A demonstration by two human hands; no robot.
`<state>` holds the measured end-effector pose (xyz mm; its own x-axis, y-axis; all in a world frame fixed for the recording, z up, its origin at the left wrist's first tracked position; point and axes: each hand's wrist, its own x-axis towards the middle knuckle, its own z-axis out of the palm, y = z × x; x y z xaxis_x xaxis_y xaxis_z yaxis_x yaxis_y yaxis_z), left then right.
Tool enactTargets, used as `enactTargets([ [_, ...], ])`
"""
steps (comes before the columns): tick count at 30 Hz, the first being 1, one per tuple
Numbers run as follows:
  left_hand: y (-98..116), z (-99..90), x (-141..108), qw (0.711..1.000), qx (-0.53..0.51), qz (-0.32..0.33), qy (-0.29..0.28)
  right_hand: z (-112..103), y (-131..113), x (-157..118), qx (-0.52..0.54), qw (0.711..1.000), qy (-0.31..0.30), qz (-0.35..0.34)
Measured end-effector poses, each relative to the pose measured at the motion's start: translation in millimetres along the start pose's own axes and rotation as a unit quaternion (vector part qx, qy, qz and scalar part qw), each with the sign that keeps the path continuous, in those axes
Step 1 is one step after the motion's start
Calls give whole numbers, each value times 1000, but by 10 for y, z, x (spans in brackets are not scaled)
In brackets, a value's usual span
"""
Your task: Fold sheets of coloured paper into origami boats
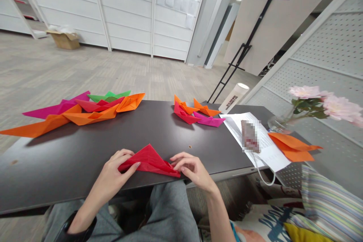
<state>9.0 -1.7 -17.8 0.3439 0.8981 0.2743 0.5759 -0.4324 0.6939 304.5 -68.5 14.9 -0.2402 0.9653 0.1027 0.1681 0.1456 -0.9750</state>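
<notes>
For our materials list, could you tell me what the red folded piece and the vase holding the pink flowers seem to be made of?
The red folded piece looks like thin matte paper, perhaps tissue-like; it holds sharp creases and shows no shine. The vase seems clear glass: see-through and glossy, though it could be clear plastic.

Folded thin matt red paper [149,160] on a smooth, faintly glossy dark grey laminate worktop [56,166]
</notes>
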Motion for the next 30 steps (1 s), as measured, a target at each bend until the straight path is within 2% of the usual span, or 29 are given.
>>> enactTargets([
  [5, -47, 28, 0, 1000, 2, -1, -2, 72, 76, 67, 35, 995, 15, 92],
  [10, 69, -33, 27, 999, 12, 39, 3, 141, 226, 103, 11, 989, 107, 101],
  [15, 370, -137, 181, 993, -70, -25, -94, 170, 305, 90, -6, 986, 145, 76],
  [18, 480, -141, 312, 986, -85, -34, -136, 175, 267, 84, -31, 984, 164, 57],
  [21, 529, -108, 390, 990, -70, -46, -113, 149, 196, 61, -39, 987, 153, 23],
  [24, 540, -65, 408, 992, -71, -44, -96, 94, 157, 36, -3, 996, 88, -17],
  [27, 528, -35, 402, 989, -82, -52, -107, 53, 179, 45, 25, 997, 67, -3],
  [30, 515, -32, 402, 988, -89, -66, -107, 39, 207, 74, 1, 998, 58, 28],
])
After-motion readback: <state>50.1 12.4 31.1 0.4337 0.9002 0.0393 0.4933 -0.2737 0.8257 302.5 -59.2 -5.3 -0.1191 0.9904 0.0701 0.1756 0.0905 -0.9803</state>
